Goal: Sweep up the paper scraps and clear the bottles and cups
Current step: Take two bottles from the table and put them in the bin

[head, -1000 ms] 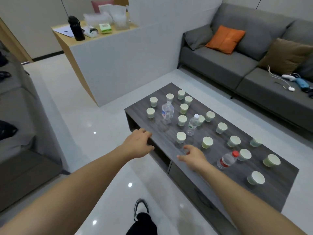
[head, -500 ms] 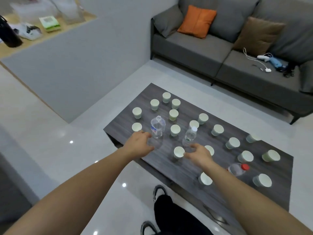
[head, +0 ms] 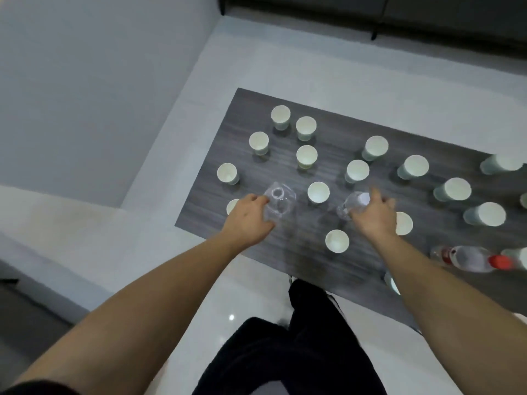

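On table (head: pixel 228 223), cups (head: pixel 318 192) between 2 bottles (head: pixel 278 202)

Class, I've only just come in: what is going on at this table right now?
A person is bending over a dark wooden coffee table crowded with paper cups. The left hand is closing around an uncapped clear bottle, and the right hand is at a second clear bottle with a white cap. Whether either grip is firm cannot be told. A red-capped bottle lies on its side, untouched, and no cups appear cleared.
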The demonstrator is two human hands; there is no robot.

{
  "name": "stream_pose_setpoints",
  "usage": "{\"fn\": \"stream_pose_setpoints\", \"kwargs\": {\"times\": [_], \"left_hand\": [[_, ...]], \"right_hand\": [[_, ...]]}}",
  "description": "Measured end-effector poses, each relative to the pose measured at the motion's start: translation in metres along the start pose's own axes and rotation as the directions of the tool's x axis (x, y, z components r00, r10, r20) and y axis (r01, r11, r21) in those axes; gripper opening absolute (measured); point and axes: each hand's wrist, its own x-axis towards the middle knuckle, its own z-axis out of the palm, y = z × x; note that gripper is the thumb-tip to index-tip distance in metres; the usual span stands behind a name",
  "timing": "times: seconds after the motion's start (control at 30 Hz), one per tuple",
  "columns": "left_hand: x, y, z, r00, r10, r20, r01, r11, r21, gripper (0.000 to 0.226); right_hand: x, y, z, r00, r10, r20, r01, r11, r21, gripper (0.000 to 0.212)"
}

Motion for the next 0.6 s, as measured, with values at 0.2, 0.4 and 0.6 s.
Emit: {"fn": "stream_pose_setpoints", "kwargs": {"times": [0.2,0.4,0.6], "left_hand": [[0.044,-0.015,0.003,0.994,0.101,0.028,-0.102,0.994,0.029,0.065],[0.089,-0.024,0.003,0.939,0.299,0.169,-0.321,0.940,0.119,0.062],[0.111,-0.026,-0.009,0.855,0.448,0.262,-0.486,0.868,0.101,0.036]], "right_hand": [[-0.008,0.009,0.029,0.982,0.159,-0.101,-0.151,0.985,0.081,0.046],[-0.039,-0.012,0.037,0.906,0.257,-0.337,-0.199,0.960,0.197,0.039],[-0.102,-0.043,0.037,0.796,0.338,-0.502,-0.216,0.934,0.286,0.031]]}}
